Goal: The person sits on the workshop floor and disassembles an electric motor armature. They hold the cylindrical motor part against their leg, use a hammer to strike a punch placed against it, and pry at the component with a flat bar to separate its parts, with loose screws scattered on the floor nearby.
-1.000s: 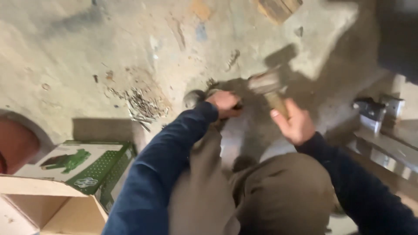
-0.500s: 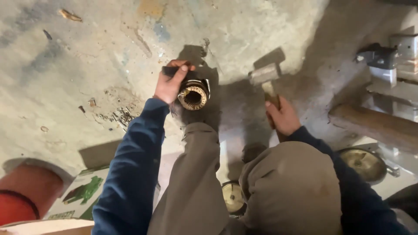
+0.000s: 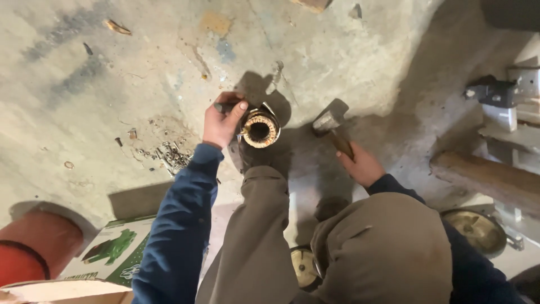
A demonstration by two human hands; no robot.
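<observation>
My left hand (image 3: 221, 121) grips a dark metal tool, a punch or chisel (image 3: 225, 106), with its end against a round motor stator (image 3: 259, 128) that has copper windings around a hollow core. The stator stands on the concrete floor (image 3: 140, 62) by my foot. My right hand (image 3: 364, 166) holds a hammer (image 3: 332, 127) by its wooden handle, the steel head raised a little to the right of the stator. My brown trouser legs fill the lower middle.
Several small screws and metal scraps (image 3: 169, 156) lie left of my left hand. A green and white carton (image 3: 115, 253) and an orange-red cylinder (image 3: 39, 242) sit at lower left. Round metal covers (image 3: 478, 228) (image 3: 304, 266), a wooden beam (image 3: 489, 177) and metal brackets (image 3: 500, 93) lie to the right.
The view has shifted and steadied over the stator. My left hand now sets the tool at the stator's left rim, and the hammer in my right hand sits closer to it.
</observation>
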